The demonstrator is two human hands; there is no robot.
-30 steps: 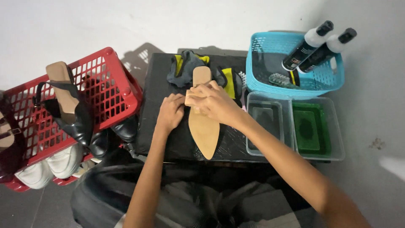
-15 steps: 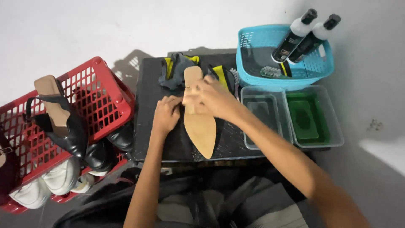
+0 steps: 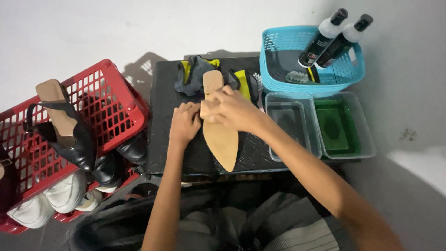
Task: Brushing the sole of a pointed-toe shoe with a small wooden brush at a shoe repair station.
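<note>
Shoes fill the red basket point(image 3: 100, 100) at the left edge of the black worktop point(image 3: 160, 125), and we sit at its near edge with a pointed tan shoe point(image 3: 222, 139) lying sole-up along the middle, toe toward us. Beyond it a grey and yellow cloth point(image 3: 193, 74) is bunched at the far edge, with two clear tubs point(image 3: 320, 125) and a blue basket point(image 3: 278, 51) of bottles point(image 3: 332, 37) at the right edge. To work the sole well, we judge it best to pin the shoe flat and rub in short strokes. Our left hand point(image 3: 183, 123) rests curled against the shoe's left side. Our right hand point(image 3: 234, 109) is closed over the heel end; whether it holds anything beneath we cannot tell.
</note>
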